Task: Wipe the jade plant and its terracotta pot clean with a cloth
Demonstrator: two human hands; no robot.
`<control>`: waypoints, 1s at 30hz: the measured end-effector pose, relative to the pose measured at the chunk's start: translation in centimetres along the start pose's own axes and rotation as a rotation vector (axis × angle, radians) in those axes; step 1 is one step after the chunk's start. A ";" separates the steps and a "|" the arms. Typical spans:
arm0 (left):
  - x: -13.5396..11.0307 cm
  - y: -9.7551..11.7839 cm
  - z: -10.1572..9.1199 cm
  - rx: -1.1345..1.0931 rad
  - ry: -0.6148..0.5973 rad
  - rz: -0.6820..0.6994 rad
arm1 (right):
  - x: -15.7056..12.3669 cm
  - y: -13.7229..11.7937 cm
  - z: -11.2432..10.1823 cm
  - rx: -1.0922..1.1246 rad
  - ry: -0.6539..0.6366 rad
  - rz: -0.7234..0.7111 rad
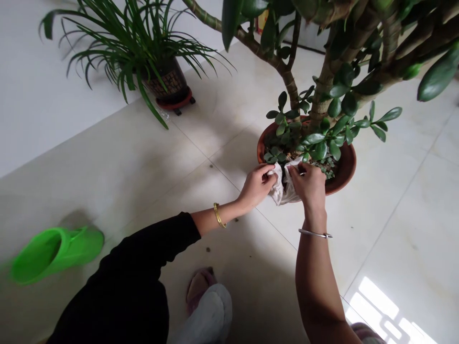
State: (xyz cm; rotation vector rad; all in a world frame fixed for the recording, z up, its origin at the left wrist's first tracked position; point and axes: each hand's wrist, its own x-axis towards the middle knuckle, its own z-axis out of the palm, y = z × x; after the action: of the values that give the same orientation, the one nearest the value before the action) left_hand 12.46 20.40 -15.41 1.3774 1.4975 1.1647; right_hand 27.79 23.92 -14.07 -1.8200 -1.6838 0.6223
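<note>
A thin white cloth or tissue (292, 192) hangs over the near rim of a reddish-brown plant pot (346, 174). My left hand (258, 185) pinches its left part between thumb and fingers. On the other side, my right hand (309, 184) grips the right part, close above the rim. A dark gap shows between the two held parts. Thick stems and glossy leaves of a jade plant (324, 102) rise from the pot just beyond my hands, with small succulents (275, 155) growing at their base. The cloth's underside is hidden.
Long-leaved greenery grows in a dark patterned pot (168, 83) on a red wheeled saucer (179, 101) by the white wall (43, 95). A bright green plastic scoop (79, 246) lies at the left on the tiled floor (143, 191). Branches overhang at the upper right.
</note>
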 end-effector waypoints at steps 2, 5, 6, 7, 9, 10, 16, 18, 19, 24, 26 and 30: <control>0.1 0.4 -0.2 0.044 -0.031 -0.012 | 0.0 -0.1 -0.1 -0.016 -0.006 -0.001; 0.1 0.8 -0.3 0.108 -0.051 -0.007 | -0.1 -0.1 -0.2 -0.025 0.000 -0.001; 0.1 0.9 -0.3 0.123 -0.052 0.000 | -0.1 0.0 -0.2 -0.027 0.004 -0.004; 0.2 0.9 -0.3 0.132 -0.053 0.005 | -0.2 0.0 -0.2 -0.024 0.006 -0.011; 0.3 0.7 -0.3 0.134 -0.057 0.007 | -0.1 0.2 -0.2 0.000 0.002 -0.035; 0.3 0.5 -0.3 0.132 -0.057 0.008 | -0.1 0.2 -0.2 0.021 -0.005 -0.043; 0.5 -0.1 -0.2 0.119 -0.059 0.018 | 0.1 -0.3 -0.3 0.053 -0.004 -0.006; 0.5 -0.1 -0.2 0.113 -0.066 0.016 | 0.0 -0.4 -0.4 0.033 -0.010 -0.016; 0.5 -0.1 -0.2 0.112 -0.069 0.017 | 0.0 -0.4 -0.5 0.026 -0.011 -0.020; 0.3 -0.2 -0.1 0.104 -0.055 0.003 | -0.8 0.3 -1.5 0.061 0.055 -0.007; 0.3 -0.4 -0.1 0.090 -0.052 0.000 | -1.4 0.5 -2.2 0.090 0.078 0.020; 0.2 -0.6 -0.1 0.054 -0.048 0.010 | -2.6 0.9 -3.6 0.116 0.060 0.069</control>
State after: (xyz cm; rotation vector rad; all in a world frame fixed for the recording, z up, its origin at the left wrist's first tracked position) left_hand 12.15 20.63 -15.97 1.4405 1.5000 1.0969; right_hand 30.68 20.98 -12.16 -1.8029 -1.5199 0.6735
